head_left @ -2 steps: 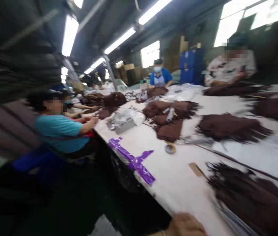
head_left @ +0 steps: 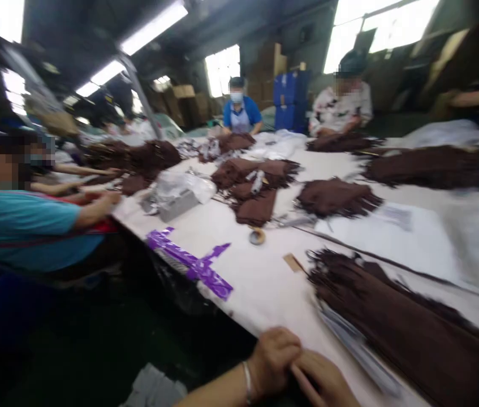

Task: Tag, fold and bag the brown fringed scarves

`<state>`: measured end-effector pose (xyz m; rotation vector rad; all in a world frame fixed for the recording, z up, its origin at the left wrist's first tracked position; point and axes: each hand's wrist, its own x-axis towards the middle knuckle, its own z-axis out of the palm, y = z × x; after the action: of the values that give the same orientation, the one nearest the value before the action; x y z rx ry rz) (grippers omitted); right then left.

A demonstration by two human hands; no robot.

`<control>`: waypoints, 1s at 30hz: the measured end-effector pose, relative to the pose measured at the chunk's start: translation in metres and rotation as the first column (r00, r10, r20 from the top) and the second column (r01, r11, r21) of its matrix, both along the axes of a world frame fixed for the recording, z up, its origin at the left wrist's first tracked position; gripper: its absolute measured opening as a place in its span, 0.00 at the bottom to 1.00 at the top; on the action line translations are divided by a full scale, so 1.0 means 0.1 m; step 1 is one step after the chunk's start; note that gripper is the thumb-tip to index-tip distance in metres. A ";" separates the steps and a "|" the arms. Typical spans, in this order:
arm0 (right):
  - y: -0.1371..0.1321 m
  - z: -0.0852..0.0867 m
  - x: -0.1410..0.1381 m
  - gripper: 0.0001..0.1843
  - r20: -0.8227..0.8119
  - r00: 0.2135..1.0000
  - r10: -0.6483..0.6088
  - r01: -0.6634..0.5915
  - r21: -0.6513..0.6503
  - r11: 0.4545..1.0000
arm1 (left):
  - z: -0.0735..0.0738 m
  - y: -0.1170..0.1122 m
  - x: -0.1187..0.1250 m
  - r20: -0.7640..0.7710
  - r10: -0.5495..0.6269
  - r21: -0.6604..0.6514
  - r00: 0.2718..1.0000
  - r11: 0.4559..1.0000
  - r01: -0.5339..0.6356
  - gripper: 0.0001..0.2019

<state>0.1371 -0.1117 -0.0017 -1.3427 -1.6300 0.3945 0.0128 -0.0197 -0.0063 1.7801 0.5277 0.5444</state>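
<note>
While the picture is smeared by motion, the person's two hands are showing at the bottom edge, meeting at the near rim of the long white table (head_left: pixel 264 282). The left hand (head_left: pixel 273 357), with a thin bracelet (head_left: pixel 246 382) at the wrist, is curling its fingers inward into a loose fist, and the right hand (head_left: pixel 323 382) is lying against it with its fingers pressed together; whether anything is being pinched between them cannot be told, since the blur is hiding the fingertips.

The thing nearest to them is the big pile of dark brown fringed cloth (head_left: pixel 400 322), which is lying just beside the right hand and stretching away to the right, with a strip of clear plastic wrapping (head_left: pixel 353 345) peeking out under its near edge. Judging by its limp folds and loose tassels, the cloth is looking soft, light and floppy, likely to sag and slide apart if lifted by one corner; taking it along a folded edge, away from the fringe, seems the safer hold.

Farther off, purple tape (head_left: pixel 188 263), a small tape roll (head_left: pixel 257 236) and more brown piles are lying on the table, and other people are working along both sides.
</note>
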 end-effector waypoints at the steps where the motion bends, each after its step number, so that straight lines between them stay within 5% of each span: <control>1: -0.10 0.03 0.10 0.12 0.030 0.999 0.034 -0.032 -0.045 0.998 | 0.01 -0.03 0.03 -0.021 -0.044 0.258 0.999 0.965 0.048 0.15; 3: -0.23 0.10 0.29 0.13 0.096 0.995 0.037 -0.030 -0.078 0.996 | 0.08 0.05 0.08 -0.080 -0.130 0.501 0.988 0.852 0.153 0.13; 5: -0.31 0.17 0.46 0.16 0.213 0.968 -0.130 0.136 -0.016 0.991 | 0.20 0.23 0.16 -0.086 -0.107 0.649 0.990 0.748 0.138 0.16; 8: -0.37 0.19 0.67 0.25 0.456 0.791 -0.407 0.430 0.058 0.901 | 0.40 0.53 0.43 -0.150 0.050 0.813 0.987 0.574 0.095 0.19; 11: -0.34 0.08 0.78 0.35 0.640 0.595 -0.486 0.614 0.028 0.789 | 0.49 0.85 0.83 -0.260 0.217 0.886 0.941 0.441 0.143 0.23; 16: -0.24 -0.01 0.87 0.40 0.744 0.471 -0.474 0.740 -0.041 0.671 | 0.49 1.27 1.30 -0.428 0.268 0.874 0.863 0.366 0.319 0.24; 22: -0.25 0.08 1.14 0.34 0.818 0.410 -0.404 0.721 -0.019 0.692 | 0.71 1.31 1.03 -0.472 0.185 0.865 0.862 0.287 0.412 0.22; 25: -0.30 0.10 1.24 0.33 0.817 0.443 -0.369 0.675 -0.033 0.737 | 0.79 1.09 0.74 -0.432 0.194 0.863 0.881 0.371 0.342 0.23; 27: -0.34 0.13 1.29 0.31 0.811 0.468 -0.351 0.649 -0.046 0.759 | 0.76 0.86 0.56 -0.383 0.196 0.799 0.903 0.561 0.217 0.24; 30: -0.42 0.15 1.33 0.31 0.804 0.493 -0.334 0.625 -0.060 0.778 | 0.64 0.53 0.37 -0.387 0.153 0.509 0.909 0.858 0.072 0.24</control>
<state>0.2702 -0.1541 0.0133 -2.4135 -1.7360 -0.3318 0.0500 0.0333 0.0576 2.4337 0.7675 0.3461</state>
